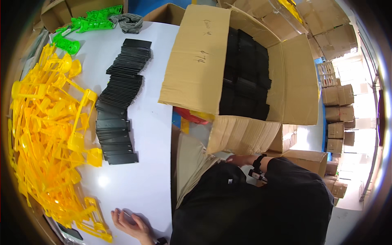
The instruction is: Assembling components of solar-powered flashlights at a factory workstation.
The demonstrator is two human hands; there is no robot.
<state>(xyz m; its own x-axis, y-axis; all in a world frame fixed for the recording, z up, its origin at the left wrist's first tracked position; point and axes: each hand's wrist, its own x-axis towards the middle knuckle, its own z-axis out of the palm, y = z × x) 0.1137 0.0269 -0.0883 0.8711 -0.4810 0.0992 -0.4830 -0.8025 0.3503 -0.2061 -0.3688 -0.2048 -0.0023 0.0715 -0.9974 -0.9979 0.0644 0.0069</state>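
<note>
My left hand (131,225) lies on the white table (153,179) near its lower end, its fingers apart and nothing held in it. Just beside it are the yellow plastic parts (49,151), heaped along the table's left side. Farther up stands a long, bent row of thin black plates (116,118), packed face to face. My right hand (234,159) is low beside the lower flap of a large open cardboard box (196,61). Its fingers are mostly hidden, so I cannot make out any grip. Stacked black pieces (245,77) fill the box.
Green plastic parts (98,20) and a crumpled grey cloth (127,23) lie at the table's far end. Closed cartons (337,96) are stacked along the right. A smaller carton (306,161) stands behind my right arm. Something red (192,116) shows under the big box.
</note>
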